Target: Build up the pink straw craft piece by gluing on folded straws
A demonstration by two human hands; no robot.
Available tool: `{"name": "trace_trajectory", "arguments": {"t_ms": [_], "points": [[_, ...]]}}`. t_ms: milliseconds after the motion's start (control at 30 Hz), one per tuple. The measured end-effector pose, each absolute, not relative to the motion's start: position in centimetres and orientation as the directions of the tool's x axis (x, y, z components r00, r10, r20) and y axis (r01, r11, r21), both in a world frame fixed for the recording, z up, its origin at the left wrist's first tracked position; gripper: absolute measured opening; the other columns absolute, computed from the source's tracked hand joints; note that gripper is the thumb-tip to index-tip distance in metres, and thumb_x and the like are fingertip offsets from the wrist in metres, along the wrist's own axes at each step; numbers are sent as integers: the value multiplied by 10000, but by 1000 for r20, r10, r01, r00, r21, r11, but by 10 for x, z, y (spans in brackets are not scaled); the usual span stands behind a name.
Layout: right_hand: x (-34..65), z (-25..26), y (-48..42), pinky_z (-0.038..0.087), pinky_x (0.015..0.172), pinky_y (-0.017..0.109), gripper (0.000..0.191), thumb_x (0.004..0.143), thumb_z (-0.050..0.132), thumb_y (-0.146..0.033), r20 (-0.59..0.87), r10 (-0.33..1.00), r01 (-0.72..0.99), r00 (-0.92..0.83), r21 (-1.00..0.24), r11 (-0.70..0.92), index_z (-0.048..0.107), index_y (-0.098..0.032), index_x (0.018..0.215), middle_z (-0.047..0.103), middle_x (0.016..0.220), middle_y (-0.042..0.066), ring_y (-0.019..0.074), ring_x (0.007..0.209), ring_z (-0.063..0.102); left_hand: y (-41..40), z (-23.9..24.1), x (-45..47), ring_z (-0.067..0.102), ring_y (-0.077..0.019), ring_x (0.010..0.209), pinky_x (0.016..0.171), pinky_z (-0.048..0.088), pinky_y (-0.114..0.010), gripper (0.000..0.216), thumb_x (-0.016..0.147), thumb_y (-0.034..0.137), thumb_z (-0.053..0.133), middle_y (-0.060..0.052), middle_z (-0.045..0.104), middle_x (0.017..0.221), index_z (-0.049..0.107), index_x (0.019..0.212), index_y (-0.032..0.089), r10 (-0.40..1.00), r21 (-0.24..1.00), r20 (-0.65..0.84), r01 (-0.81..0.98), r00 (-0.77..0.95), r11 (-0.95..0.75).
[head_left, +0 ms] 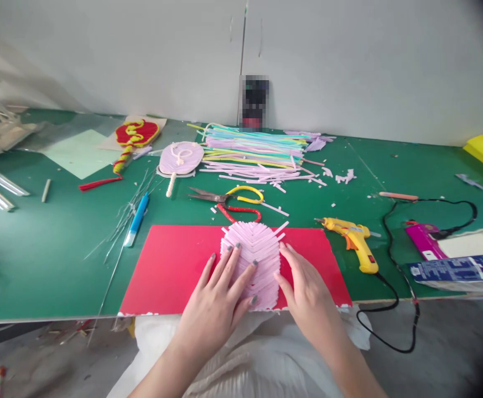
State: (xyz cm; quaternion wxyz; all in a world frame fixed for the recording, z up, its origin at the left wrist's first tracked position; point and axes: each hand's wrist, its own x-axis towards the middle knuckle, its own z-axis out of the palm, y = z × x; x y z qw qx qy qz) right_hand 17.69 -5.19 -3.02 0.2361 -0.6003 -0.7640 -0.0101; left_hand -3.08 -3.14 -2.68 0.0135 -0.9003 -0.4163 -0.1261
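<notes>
A pale lilac oval of folded strips (253, 243) lies on a red board (162, 265) at the table's front edge. Its strips meet in a V pattern, and a few ends stick out at the top corners. My left hand (220, 293) rests flat on the oval's left side with its fingers spread. Along the right edge, my right hand (305, 282) has its fingertips against the strips, thumb apart from the other fingers. Just above the oval lie scissors (224, 200) with one yellow and one red handle. Both hands cover part of the oval.
A yellow glue gun (355, 237) with a black cord lies to the right. Behind are bundled coloured strips (258, 149), a lilac fan shape (181, 158) and a red-yellow fan shape (135, 134). A blue-handled tool (138, 215) and thin wires lie left.
</notes>
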Motion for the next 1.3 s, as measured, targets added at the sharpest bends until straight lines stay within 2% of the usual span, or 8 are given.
{"name": "trace_trajectory", "arguments": {"t_ms": [133,267,467,667,1133,1300], "points": [[177,-31,-55,459,1036,495,451,945,480,-313,323,915,923,-242,-213,319,442,-228,1387,442,1455,137,292,1356,396,-31,-27,-30,351,-308,1381,1085,342,-480,471,949,395,459,-157,348,1513,471,1390,229,745,72,239,753,623,-654],[177,-31,-58,430,1058,512,459,944,477,-343,268,927,924,-264,-204,322,448,-263,1395,357,1513,122,300,1396,321,-31,-28,-31,348,-314,1381,1091,333,-478,487,943,408,472,-145,348,1516,462,1398,236,744,63,241,754,624,-653],[178,-32,-58,422,1062,521,471,948,460,-359,254,932,922,-257,-224,315,433,-264,1409,341,1524,109,299,1403,306,-31,-28,-31,345,-309,1384,1100,320,-476,480,950,396,457,-141,335,1523,460,1400,230,747,76,226,754,625,-653],[182,-34,-59,398,1079,520,532,946,465,-361,236,923,917,-303,-193,350,359,-234,1452,300,1541,126,291,1430,236,-31,-27,-31,342,-305,1386,1087,341,-486,475,953,385,449,-155,336,1519,453,1402,229,742,65,231,751,630,-658],[182,-34,-59,397,1079,513,521,951,456,-360,238,921,922,-309,-162,351,371,-218,1445,304,1537,143,288,1433,229,-31,-27,-31,350,-295,1383,1082,355,-482,472,947,382,463,-156,343,1516,459,1395,234,742,61,233,752,628,-656],[181,-34,-58,405,1070,517,515,955,451,-358,237,920,924,-311,-151,352,374,-208,1442,309,1533,151,292,1433,227,-31,-27,-29,367,-283,1376,1085,355,-470,443,964,410,415,-137,364,1508,498,1367,247,756,97,252,762,604,-640]]}}
